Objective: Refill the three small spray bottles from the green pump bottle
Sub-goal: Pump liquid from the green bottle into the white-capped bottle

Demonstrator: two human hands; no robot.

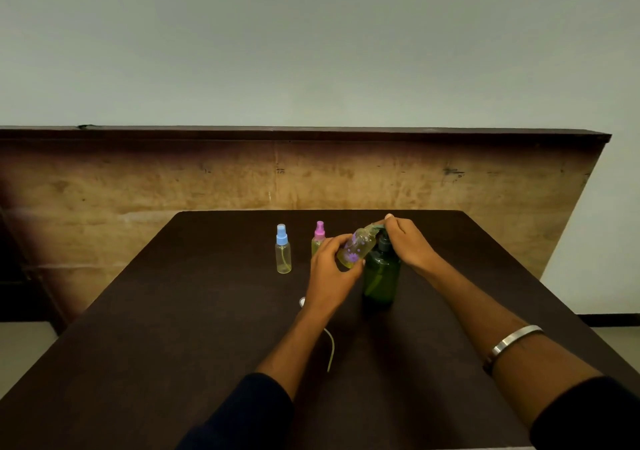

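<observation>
The green pump bottle (381,278) stands upright on the dark table (173,311). My right hand (407,242) presses down on its pump head. My left hand (329,269) holds an uncapped small bottle with purple dots (358,247) tilted, its mouth up against the pump nozzle. Yellow liquid sits in its lower part. To the left stand a blue-capped spray bottle (283,249) and a pink-capped spray bottle (318,238), both upright and capped. A removed spray cap (302,301) with its dip tube (331,349) lies on the table under my left forearm.
A worn wooden panel (207,179) rises behind the table's far edge. A metal bangle (512,340) sits on my right forearm. The table's right edge drops to floor at the right.
</observation>
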